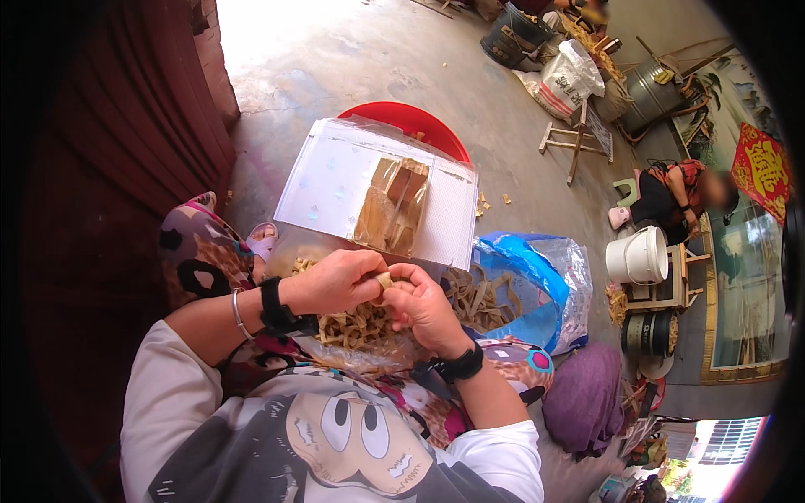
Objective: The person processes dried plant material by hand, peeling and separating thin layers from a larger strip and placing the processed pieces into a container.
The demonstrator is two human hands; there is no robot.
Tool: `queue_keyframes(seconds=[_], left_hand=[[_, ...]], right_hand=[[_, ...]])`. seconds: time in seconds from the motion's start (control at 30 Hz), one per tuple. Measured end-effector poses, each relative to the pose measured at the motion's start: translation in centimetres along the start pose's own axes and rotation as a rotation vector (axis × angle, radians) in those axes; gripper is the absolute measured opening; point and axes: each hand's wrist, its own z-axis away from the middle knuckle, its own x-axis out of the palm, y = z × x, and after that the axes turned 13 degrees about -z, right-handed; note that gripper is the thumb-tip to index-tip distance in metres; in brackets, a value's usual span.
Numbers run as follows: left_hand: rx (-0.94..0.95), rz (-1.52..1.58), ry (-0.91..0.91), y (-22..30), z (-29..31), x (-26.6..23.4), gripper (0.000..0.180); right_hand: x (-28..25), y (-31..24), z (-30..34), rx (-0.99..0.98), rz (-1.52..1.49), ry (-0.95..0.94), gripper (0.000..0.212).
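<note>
Close together above my lap, my left hand and my right hand pinch a short, pale tan strip between their fingertips. Part of the strip is hidden by the fingers. Below them, a clear plastic bag holds a heap of small, folded tan pieces. To the right of my right hand, long brownish flat strips lie loose in an open blue-and-clear bag. Just beyond my hands is a white board bearing brown blocks under clear plastic film.
The board rests over a red basin. A purple cloth-covered thing stands right of my lap. Farther right are a white bucket, a seated person and a wooden stand. A white sack and a dark bucket stand at the back.
</note>
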Motion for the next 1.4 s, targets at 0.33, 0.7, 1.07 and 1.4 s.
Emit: queue_keyframes(seconds=[0.33, 0.7, 1.07, 1.4], left_hand=[[0.174, -0.462, 0.202, -0.5, 0.2, 0.0, 0.017], [-0.281, 0.313, 0.093, -0.9, 0.1, -2.3, 0.017], [0.142, -0.286, 0.097, 0.3, 0.3, -0.3, 0.023], [-0.178, 0.381, -0.126, 0.0, 0.7, -1.7, 0.020]], right_hand=[[-0.2, -1.1, 0.3, 0.159, -0.222, -0.127, 0.026], [-2.3, -4.8, 0.5, -0.038, 0.202, 0.208, 0.022], [0.5, -2.2, 0.2, -0.044, 0.294, -0.025, 0.024], [-1.5, -5.2, 1.2, 0.051, 0.203, 0.011, 0.015]])
